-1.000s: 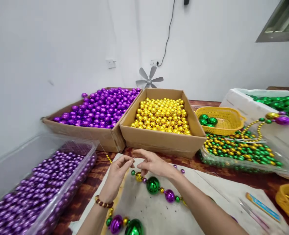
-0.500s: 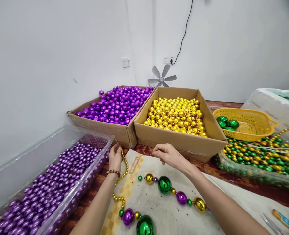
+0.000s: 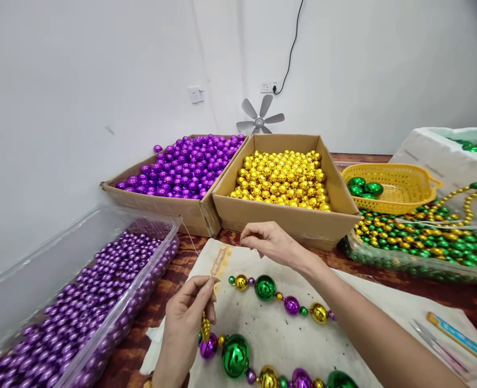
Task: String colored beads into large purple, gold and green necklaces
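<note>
Nearest us, the lower bead row lies on the cloth; beside it our left hand is pinched on the gold bead strand. Beyond a gap lies the upper bead row. Our right hand curls almost closed by the cloth's far edge, hold unclear. A narrow counter strip fronts the cardboard boxes.

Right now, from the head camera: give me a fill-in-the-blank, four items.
1. Small gold beads hang below the ____ hand.
2. The biggest visible ball on the upper bead strand is ____.
3. The clear tub holds ____ beads.
4. The yellow basket stands on the person's ____ side.

Missing words: left; green; purple; right.
</note>
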Available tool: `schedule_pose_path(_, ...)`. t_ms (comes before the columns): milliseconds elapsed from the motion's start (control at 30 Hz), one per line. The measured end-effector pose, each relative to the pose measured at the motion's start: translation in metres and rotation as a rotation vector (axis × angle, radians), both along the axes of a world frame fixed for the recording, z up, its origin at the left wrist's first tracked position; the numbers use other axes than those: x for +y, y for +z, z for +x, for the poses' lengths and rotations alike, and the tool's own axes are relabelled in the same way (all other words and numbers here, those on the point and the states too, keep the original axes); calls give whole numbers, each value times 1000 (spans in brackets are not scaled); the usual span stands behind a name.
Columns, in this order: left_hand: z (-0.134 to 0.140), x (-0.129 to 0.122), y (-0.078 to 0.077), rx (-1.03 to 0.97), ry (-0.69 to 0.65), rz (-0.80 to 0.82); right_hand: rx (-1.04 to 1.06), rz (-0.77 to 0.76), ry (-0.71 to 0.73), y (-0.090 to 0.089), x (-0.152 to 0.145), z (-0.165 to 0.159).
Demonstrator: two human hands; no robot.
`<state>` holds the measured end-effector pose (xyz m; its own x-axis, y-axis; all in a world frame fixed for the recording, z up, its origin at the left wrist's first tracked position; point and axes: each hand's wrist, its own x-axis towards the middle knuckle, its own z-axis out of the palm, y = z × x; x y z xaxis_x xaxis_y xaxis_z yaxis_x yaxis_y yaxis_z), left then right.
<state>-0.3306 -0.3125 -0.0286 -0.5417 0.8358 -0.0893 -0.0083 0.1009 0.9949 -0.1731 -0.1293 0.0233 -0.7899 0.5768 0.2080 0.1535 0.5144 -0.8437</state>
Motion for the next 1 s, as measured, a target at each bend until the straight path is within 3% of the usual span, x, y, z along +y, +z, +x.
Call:
schedule_pose_path(167, -7, 25, -31, -73, 46, -8, 49, 17, 122, 20, -9, -16)
schedule_pose_path(333, -4, 24, -46, -74, -4, -1, -30, 47, 111, 11, -7, -28)
schedule_pose_path(467, -4, 18, -40, -120, -7, 18, -213, 22, 76, -17, -6, -30)
schedule_pose_path(667, -11, 30, -17, -293, 113, 140, -539, 229, -108, -58, -15, -21)
schedule_pose_path(833, -14, 31, -3, -305, 87, 205, -617, 272, -227, -69, -10, -8)
schedule_pose_path(1000, -12, 37, -6, -314, 64, 184, -611, 256, -240, -70, -8, -3)
